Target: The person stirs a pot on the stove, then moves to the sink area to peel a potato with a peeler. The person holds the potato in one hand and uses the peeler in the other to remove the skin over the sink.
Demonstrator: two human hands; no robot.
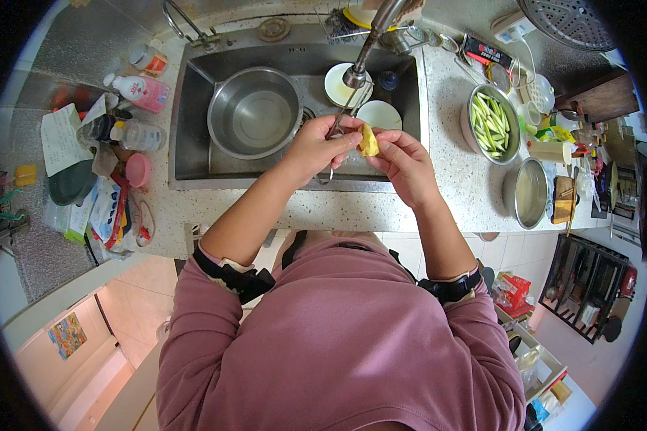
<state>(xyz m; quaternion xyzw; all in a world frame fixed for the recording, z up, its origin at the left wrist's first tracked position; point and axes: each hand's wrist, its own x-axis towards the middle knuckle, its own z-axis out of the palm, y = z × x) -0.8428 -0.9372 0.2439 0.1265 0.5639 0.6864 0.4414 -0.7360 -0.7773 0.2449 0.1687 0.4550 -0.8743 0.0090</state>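
Note:
Over the sink's front part, my two hands meet around a small yellow piece (368,141) that looks like peeled ginger. The fingertips of my left hand (315,149) pinch it from one side. On the other side, the thumb and fingers of my right hand (407,164) are closed on it. A thin metal tool (331,172) shows by my left fingers, mostly hidden, so its kind cannot be made out. Behind my hands hangs the tap's spout (354,76). A large steel basin (216,118) with water stands in the sink (194,169), left of my hands.
Two pale bowls (381,113) sit in the sink's right part. Right on the counter (453,172) stand a steel bowl of cut green vegetable strips (490,123) and another steel bowl (527,192). Bottles, a pink cup (138,170) and packets crowd the left.

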